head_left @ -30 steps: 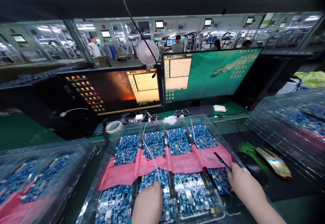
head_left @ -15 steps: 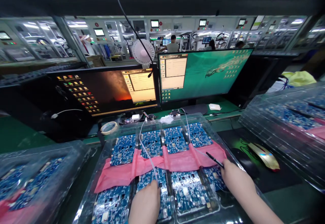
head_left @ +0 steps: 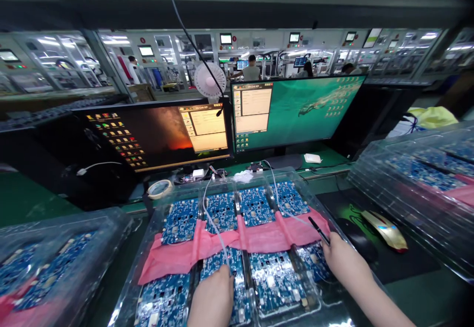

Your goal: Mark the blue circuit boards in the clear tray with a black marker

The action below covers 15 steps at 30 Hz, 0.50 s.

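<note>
A clear plastic tray (head_left: 155, 218) in front of me holds two rows of blue circuit boards (head_left: 255, 206), with a pink sheet (head_left: 259, 238) lying across the middle. My left hand (head_left: 212, 297) rests closed on a board in the near row, where a white cable (head_left: 213, 221) ends under its fingers. My right hand (head_left: 342, 263) sits at the tray's right end over the near-right board and grips a thin black pen (head_left: 318, 229) that points up and left.
Two monitors (head_left: 296, 109) stand behind the tray, with a small white fan (head_left: 209, 80) between them. A gold mouse (head_left: 385, 223) lies on a dark pad to the right. Stacked trays of boards sit at the left (head_left: 55, 258) and right (head_left: 425, 179). A tape roll (head_left: 160, 187) lies behind.
Both hands stay where they were on the tray. Only the view has shifted slightly, with the scene sitting a little left and lower than a second ago.
</note>
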Tool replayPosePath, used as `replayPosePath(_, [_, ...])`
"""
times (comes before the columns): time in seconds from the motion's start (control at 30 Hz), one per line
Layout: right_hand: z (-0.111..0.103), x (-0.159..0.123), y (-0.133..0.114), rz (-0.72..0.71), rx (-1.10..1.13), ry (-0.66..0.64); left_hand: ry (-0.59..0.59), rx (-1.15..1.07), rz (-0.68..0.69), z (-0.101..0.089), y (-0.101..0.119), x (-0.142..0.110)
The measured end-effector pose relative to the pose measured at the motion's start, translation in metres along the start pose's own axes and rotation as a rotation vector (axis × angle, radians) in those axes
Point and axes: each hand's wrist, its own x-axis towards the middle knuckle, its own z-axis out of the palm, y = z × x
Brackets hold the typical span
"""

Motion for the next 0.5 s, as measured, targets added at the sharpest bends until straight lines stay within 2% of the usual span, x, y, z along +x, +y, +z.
replayPosePath(0.23, [0.002,0.002,0.001,0.008,0.061,0.017,0.021,-0.103,-0.100,0.001,-0.006,0.002])
replayPosePath(0.33, [-0.006,0.000,0.000,-0.004,0.217,0.059,0.070,-0.187,-0.105,-0.002,-0.011,0.004])
replayPosePath(0.4, [-0.018,0.001,0.002,0.003,0.376,0.115,0.126,-0.227,-0.114,-0.014,-0.017,0.005])
replayPosePath(0.5, [-0.044,0.009,0.011,0.074,0.613,0.231,0.219,-0.205,-0.205,-0.047,-0.037,0.006])
